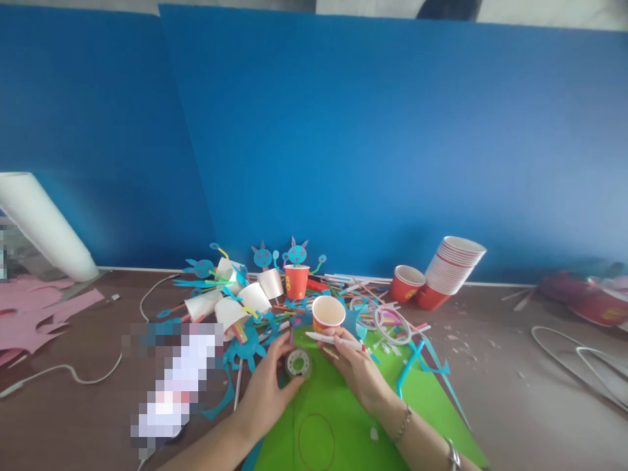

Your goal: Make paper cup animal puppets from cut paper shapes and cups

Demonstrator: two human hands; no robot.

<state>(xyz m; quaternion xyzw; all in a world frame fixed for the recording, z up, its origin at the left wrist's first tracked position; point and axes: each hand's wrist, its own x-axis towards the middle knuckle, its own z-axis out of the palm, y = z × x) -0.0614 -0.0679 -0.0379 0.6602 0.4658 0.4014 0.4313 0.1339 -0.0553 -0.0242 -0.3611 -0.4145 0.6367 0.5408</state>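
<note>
My left hand (269, 386) curves around a roll of clear tape (307, 372), thumb on one side and fingers on the other. Between the fingers of my right hand (357, 373) lies a white marker pen (326, 339) with a red end, held nearly level. Just beyond the pen stands a paper cup (328, 311), its open mouth facing up. Both hands are over a green sheet (353, 438), on which a thin reddish circle (316, 415) is drawn near me.
White paper cups (255, 297) with blue paper cut-outs lie at the left. A red cup figure (296, 281) stands by the blue panel (343, 131). Stacked cups (454, 268) lean at the right. Pink paper (39, 314) and a white cable (63, 367) lie far left.
</note>
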